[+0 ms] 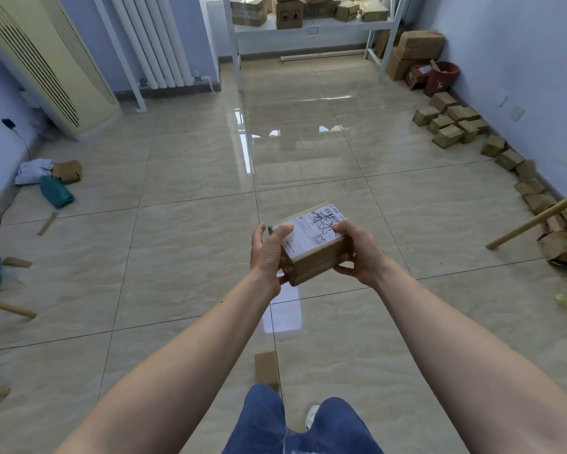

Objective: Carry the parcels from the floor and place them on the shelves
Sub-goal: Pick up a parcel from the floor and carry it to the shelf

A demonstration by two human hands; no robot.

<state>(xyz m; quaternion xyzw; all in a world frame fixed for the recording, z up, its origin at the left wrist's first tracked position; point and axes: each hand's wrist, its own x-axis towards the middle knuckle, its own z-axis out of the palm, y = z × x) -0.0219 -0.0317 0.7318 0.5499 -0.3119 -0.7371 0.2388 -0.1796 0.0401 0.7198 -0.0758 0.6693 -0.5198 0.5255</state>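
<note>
A small brown cardboard parcel [314,253] with a white shipping label on top is held out in front of me, above the tiled floor. My left hand [267,257] grips its left end and my right hand [357,253] grips its right end. Straight ahead at the far wall stands a white metal shelf [311,27] carrying several cardboard boxes. A row of small brown parcels [449,124] lies on the floor along the right wall.
A cream standing air conditioner [46,60] and a white radiator [157,40] are at the left. Bags and a box [51,178] lie by the left wall. Larger boxes and a red bucket [441,78] sit at the far right. A wooden handle [534,221] slants in from the right. A cardboard scrap [266,368] lies near my feet.
</note>
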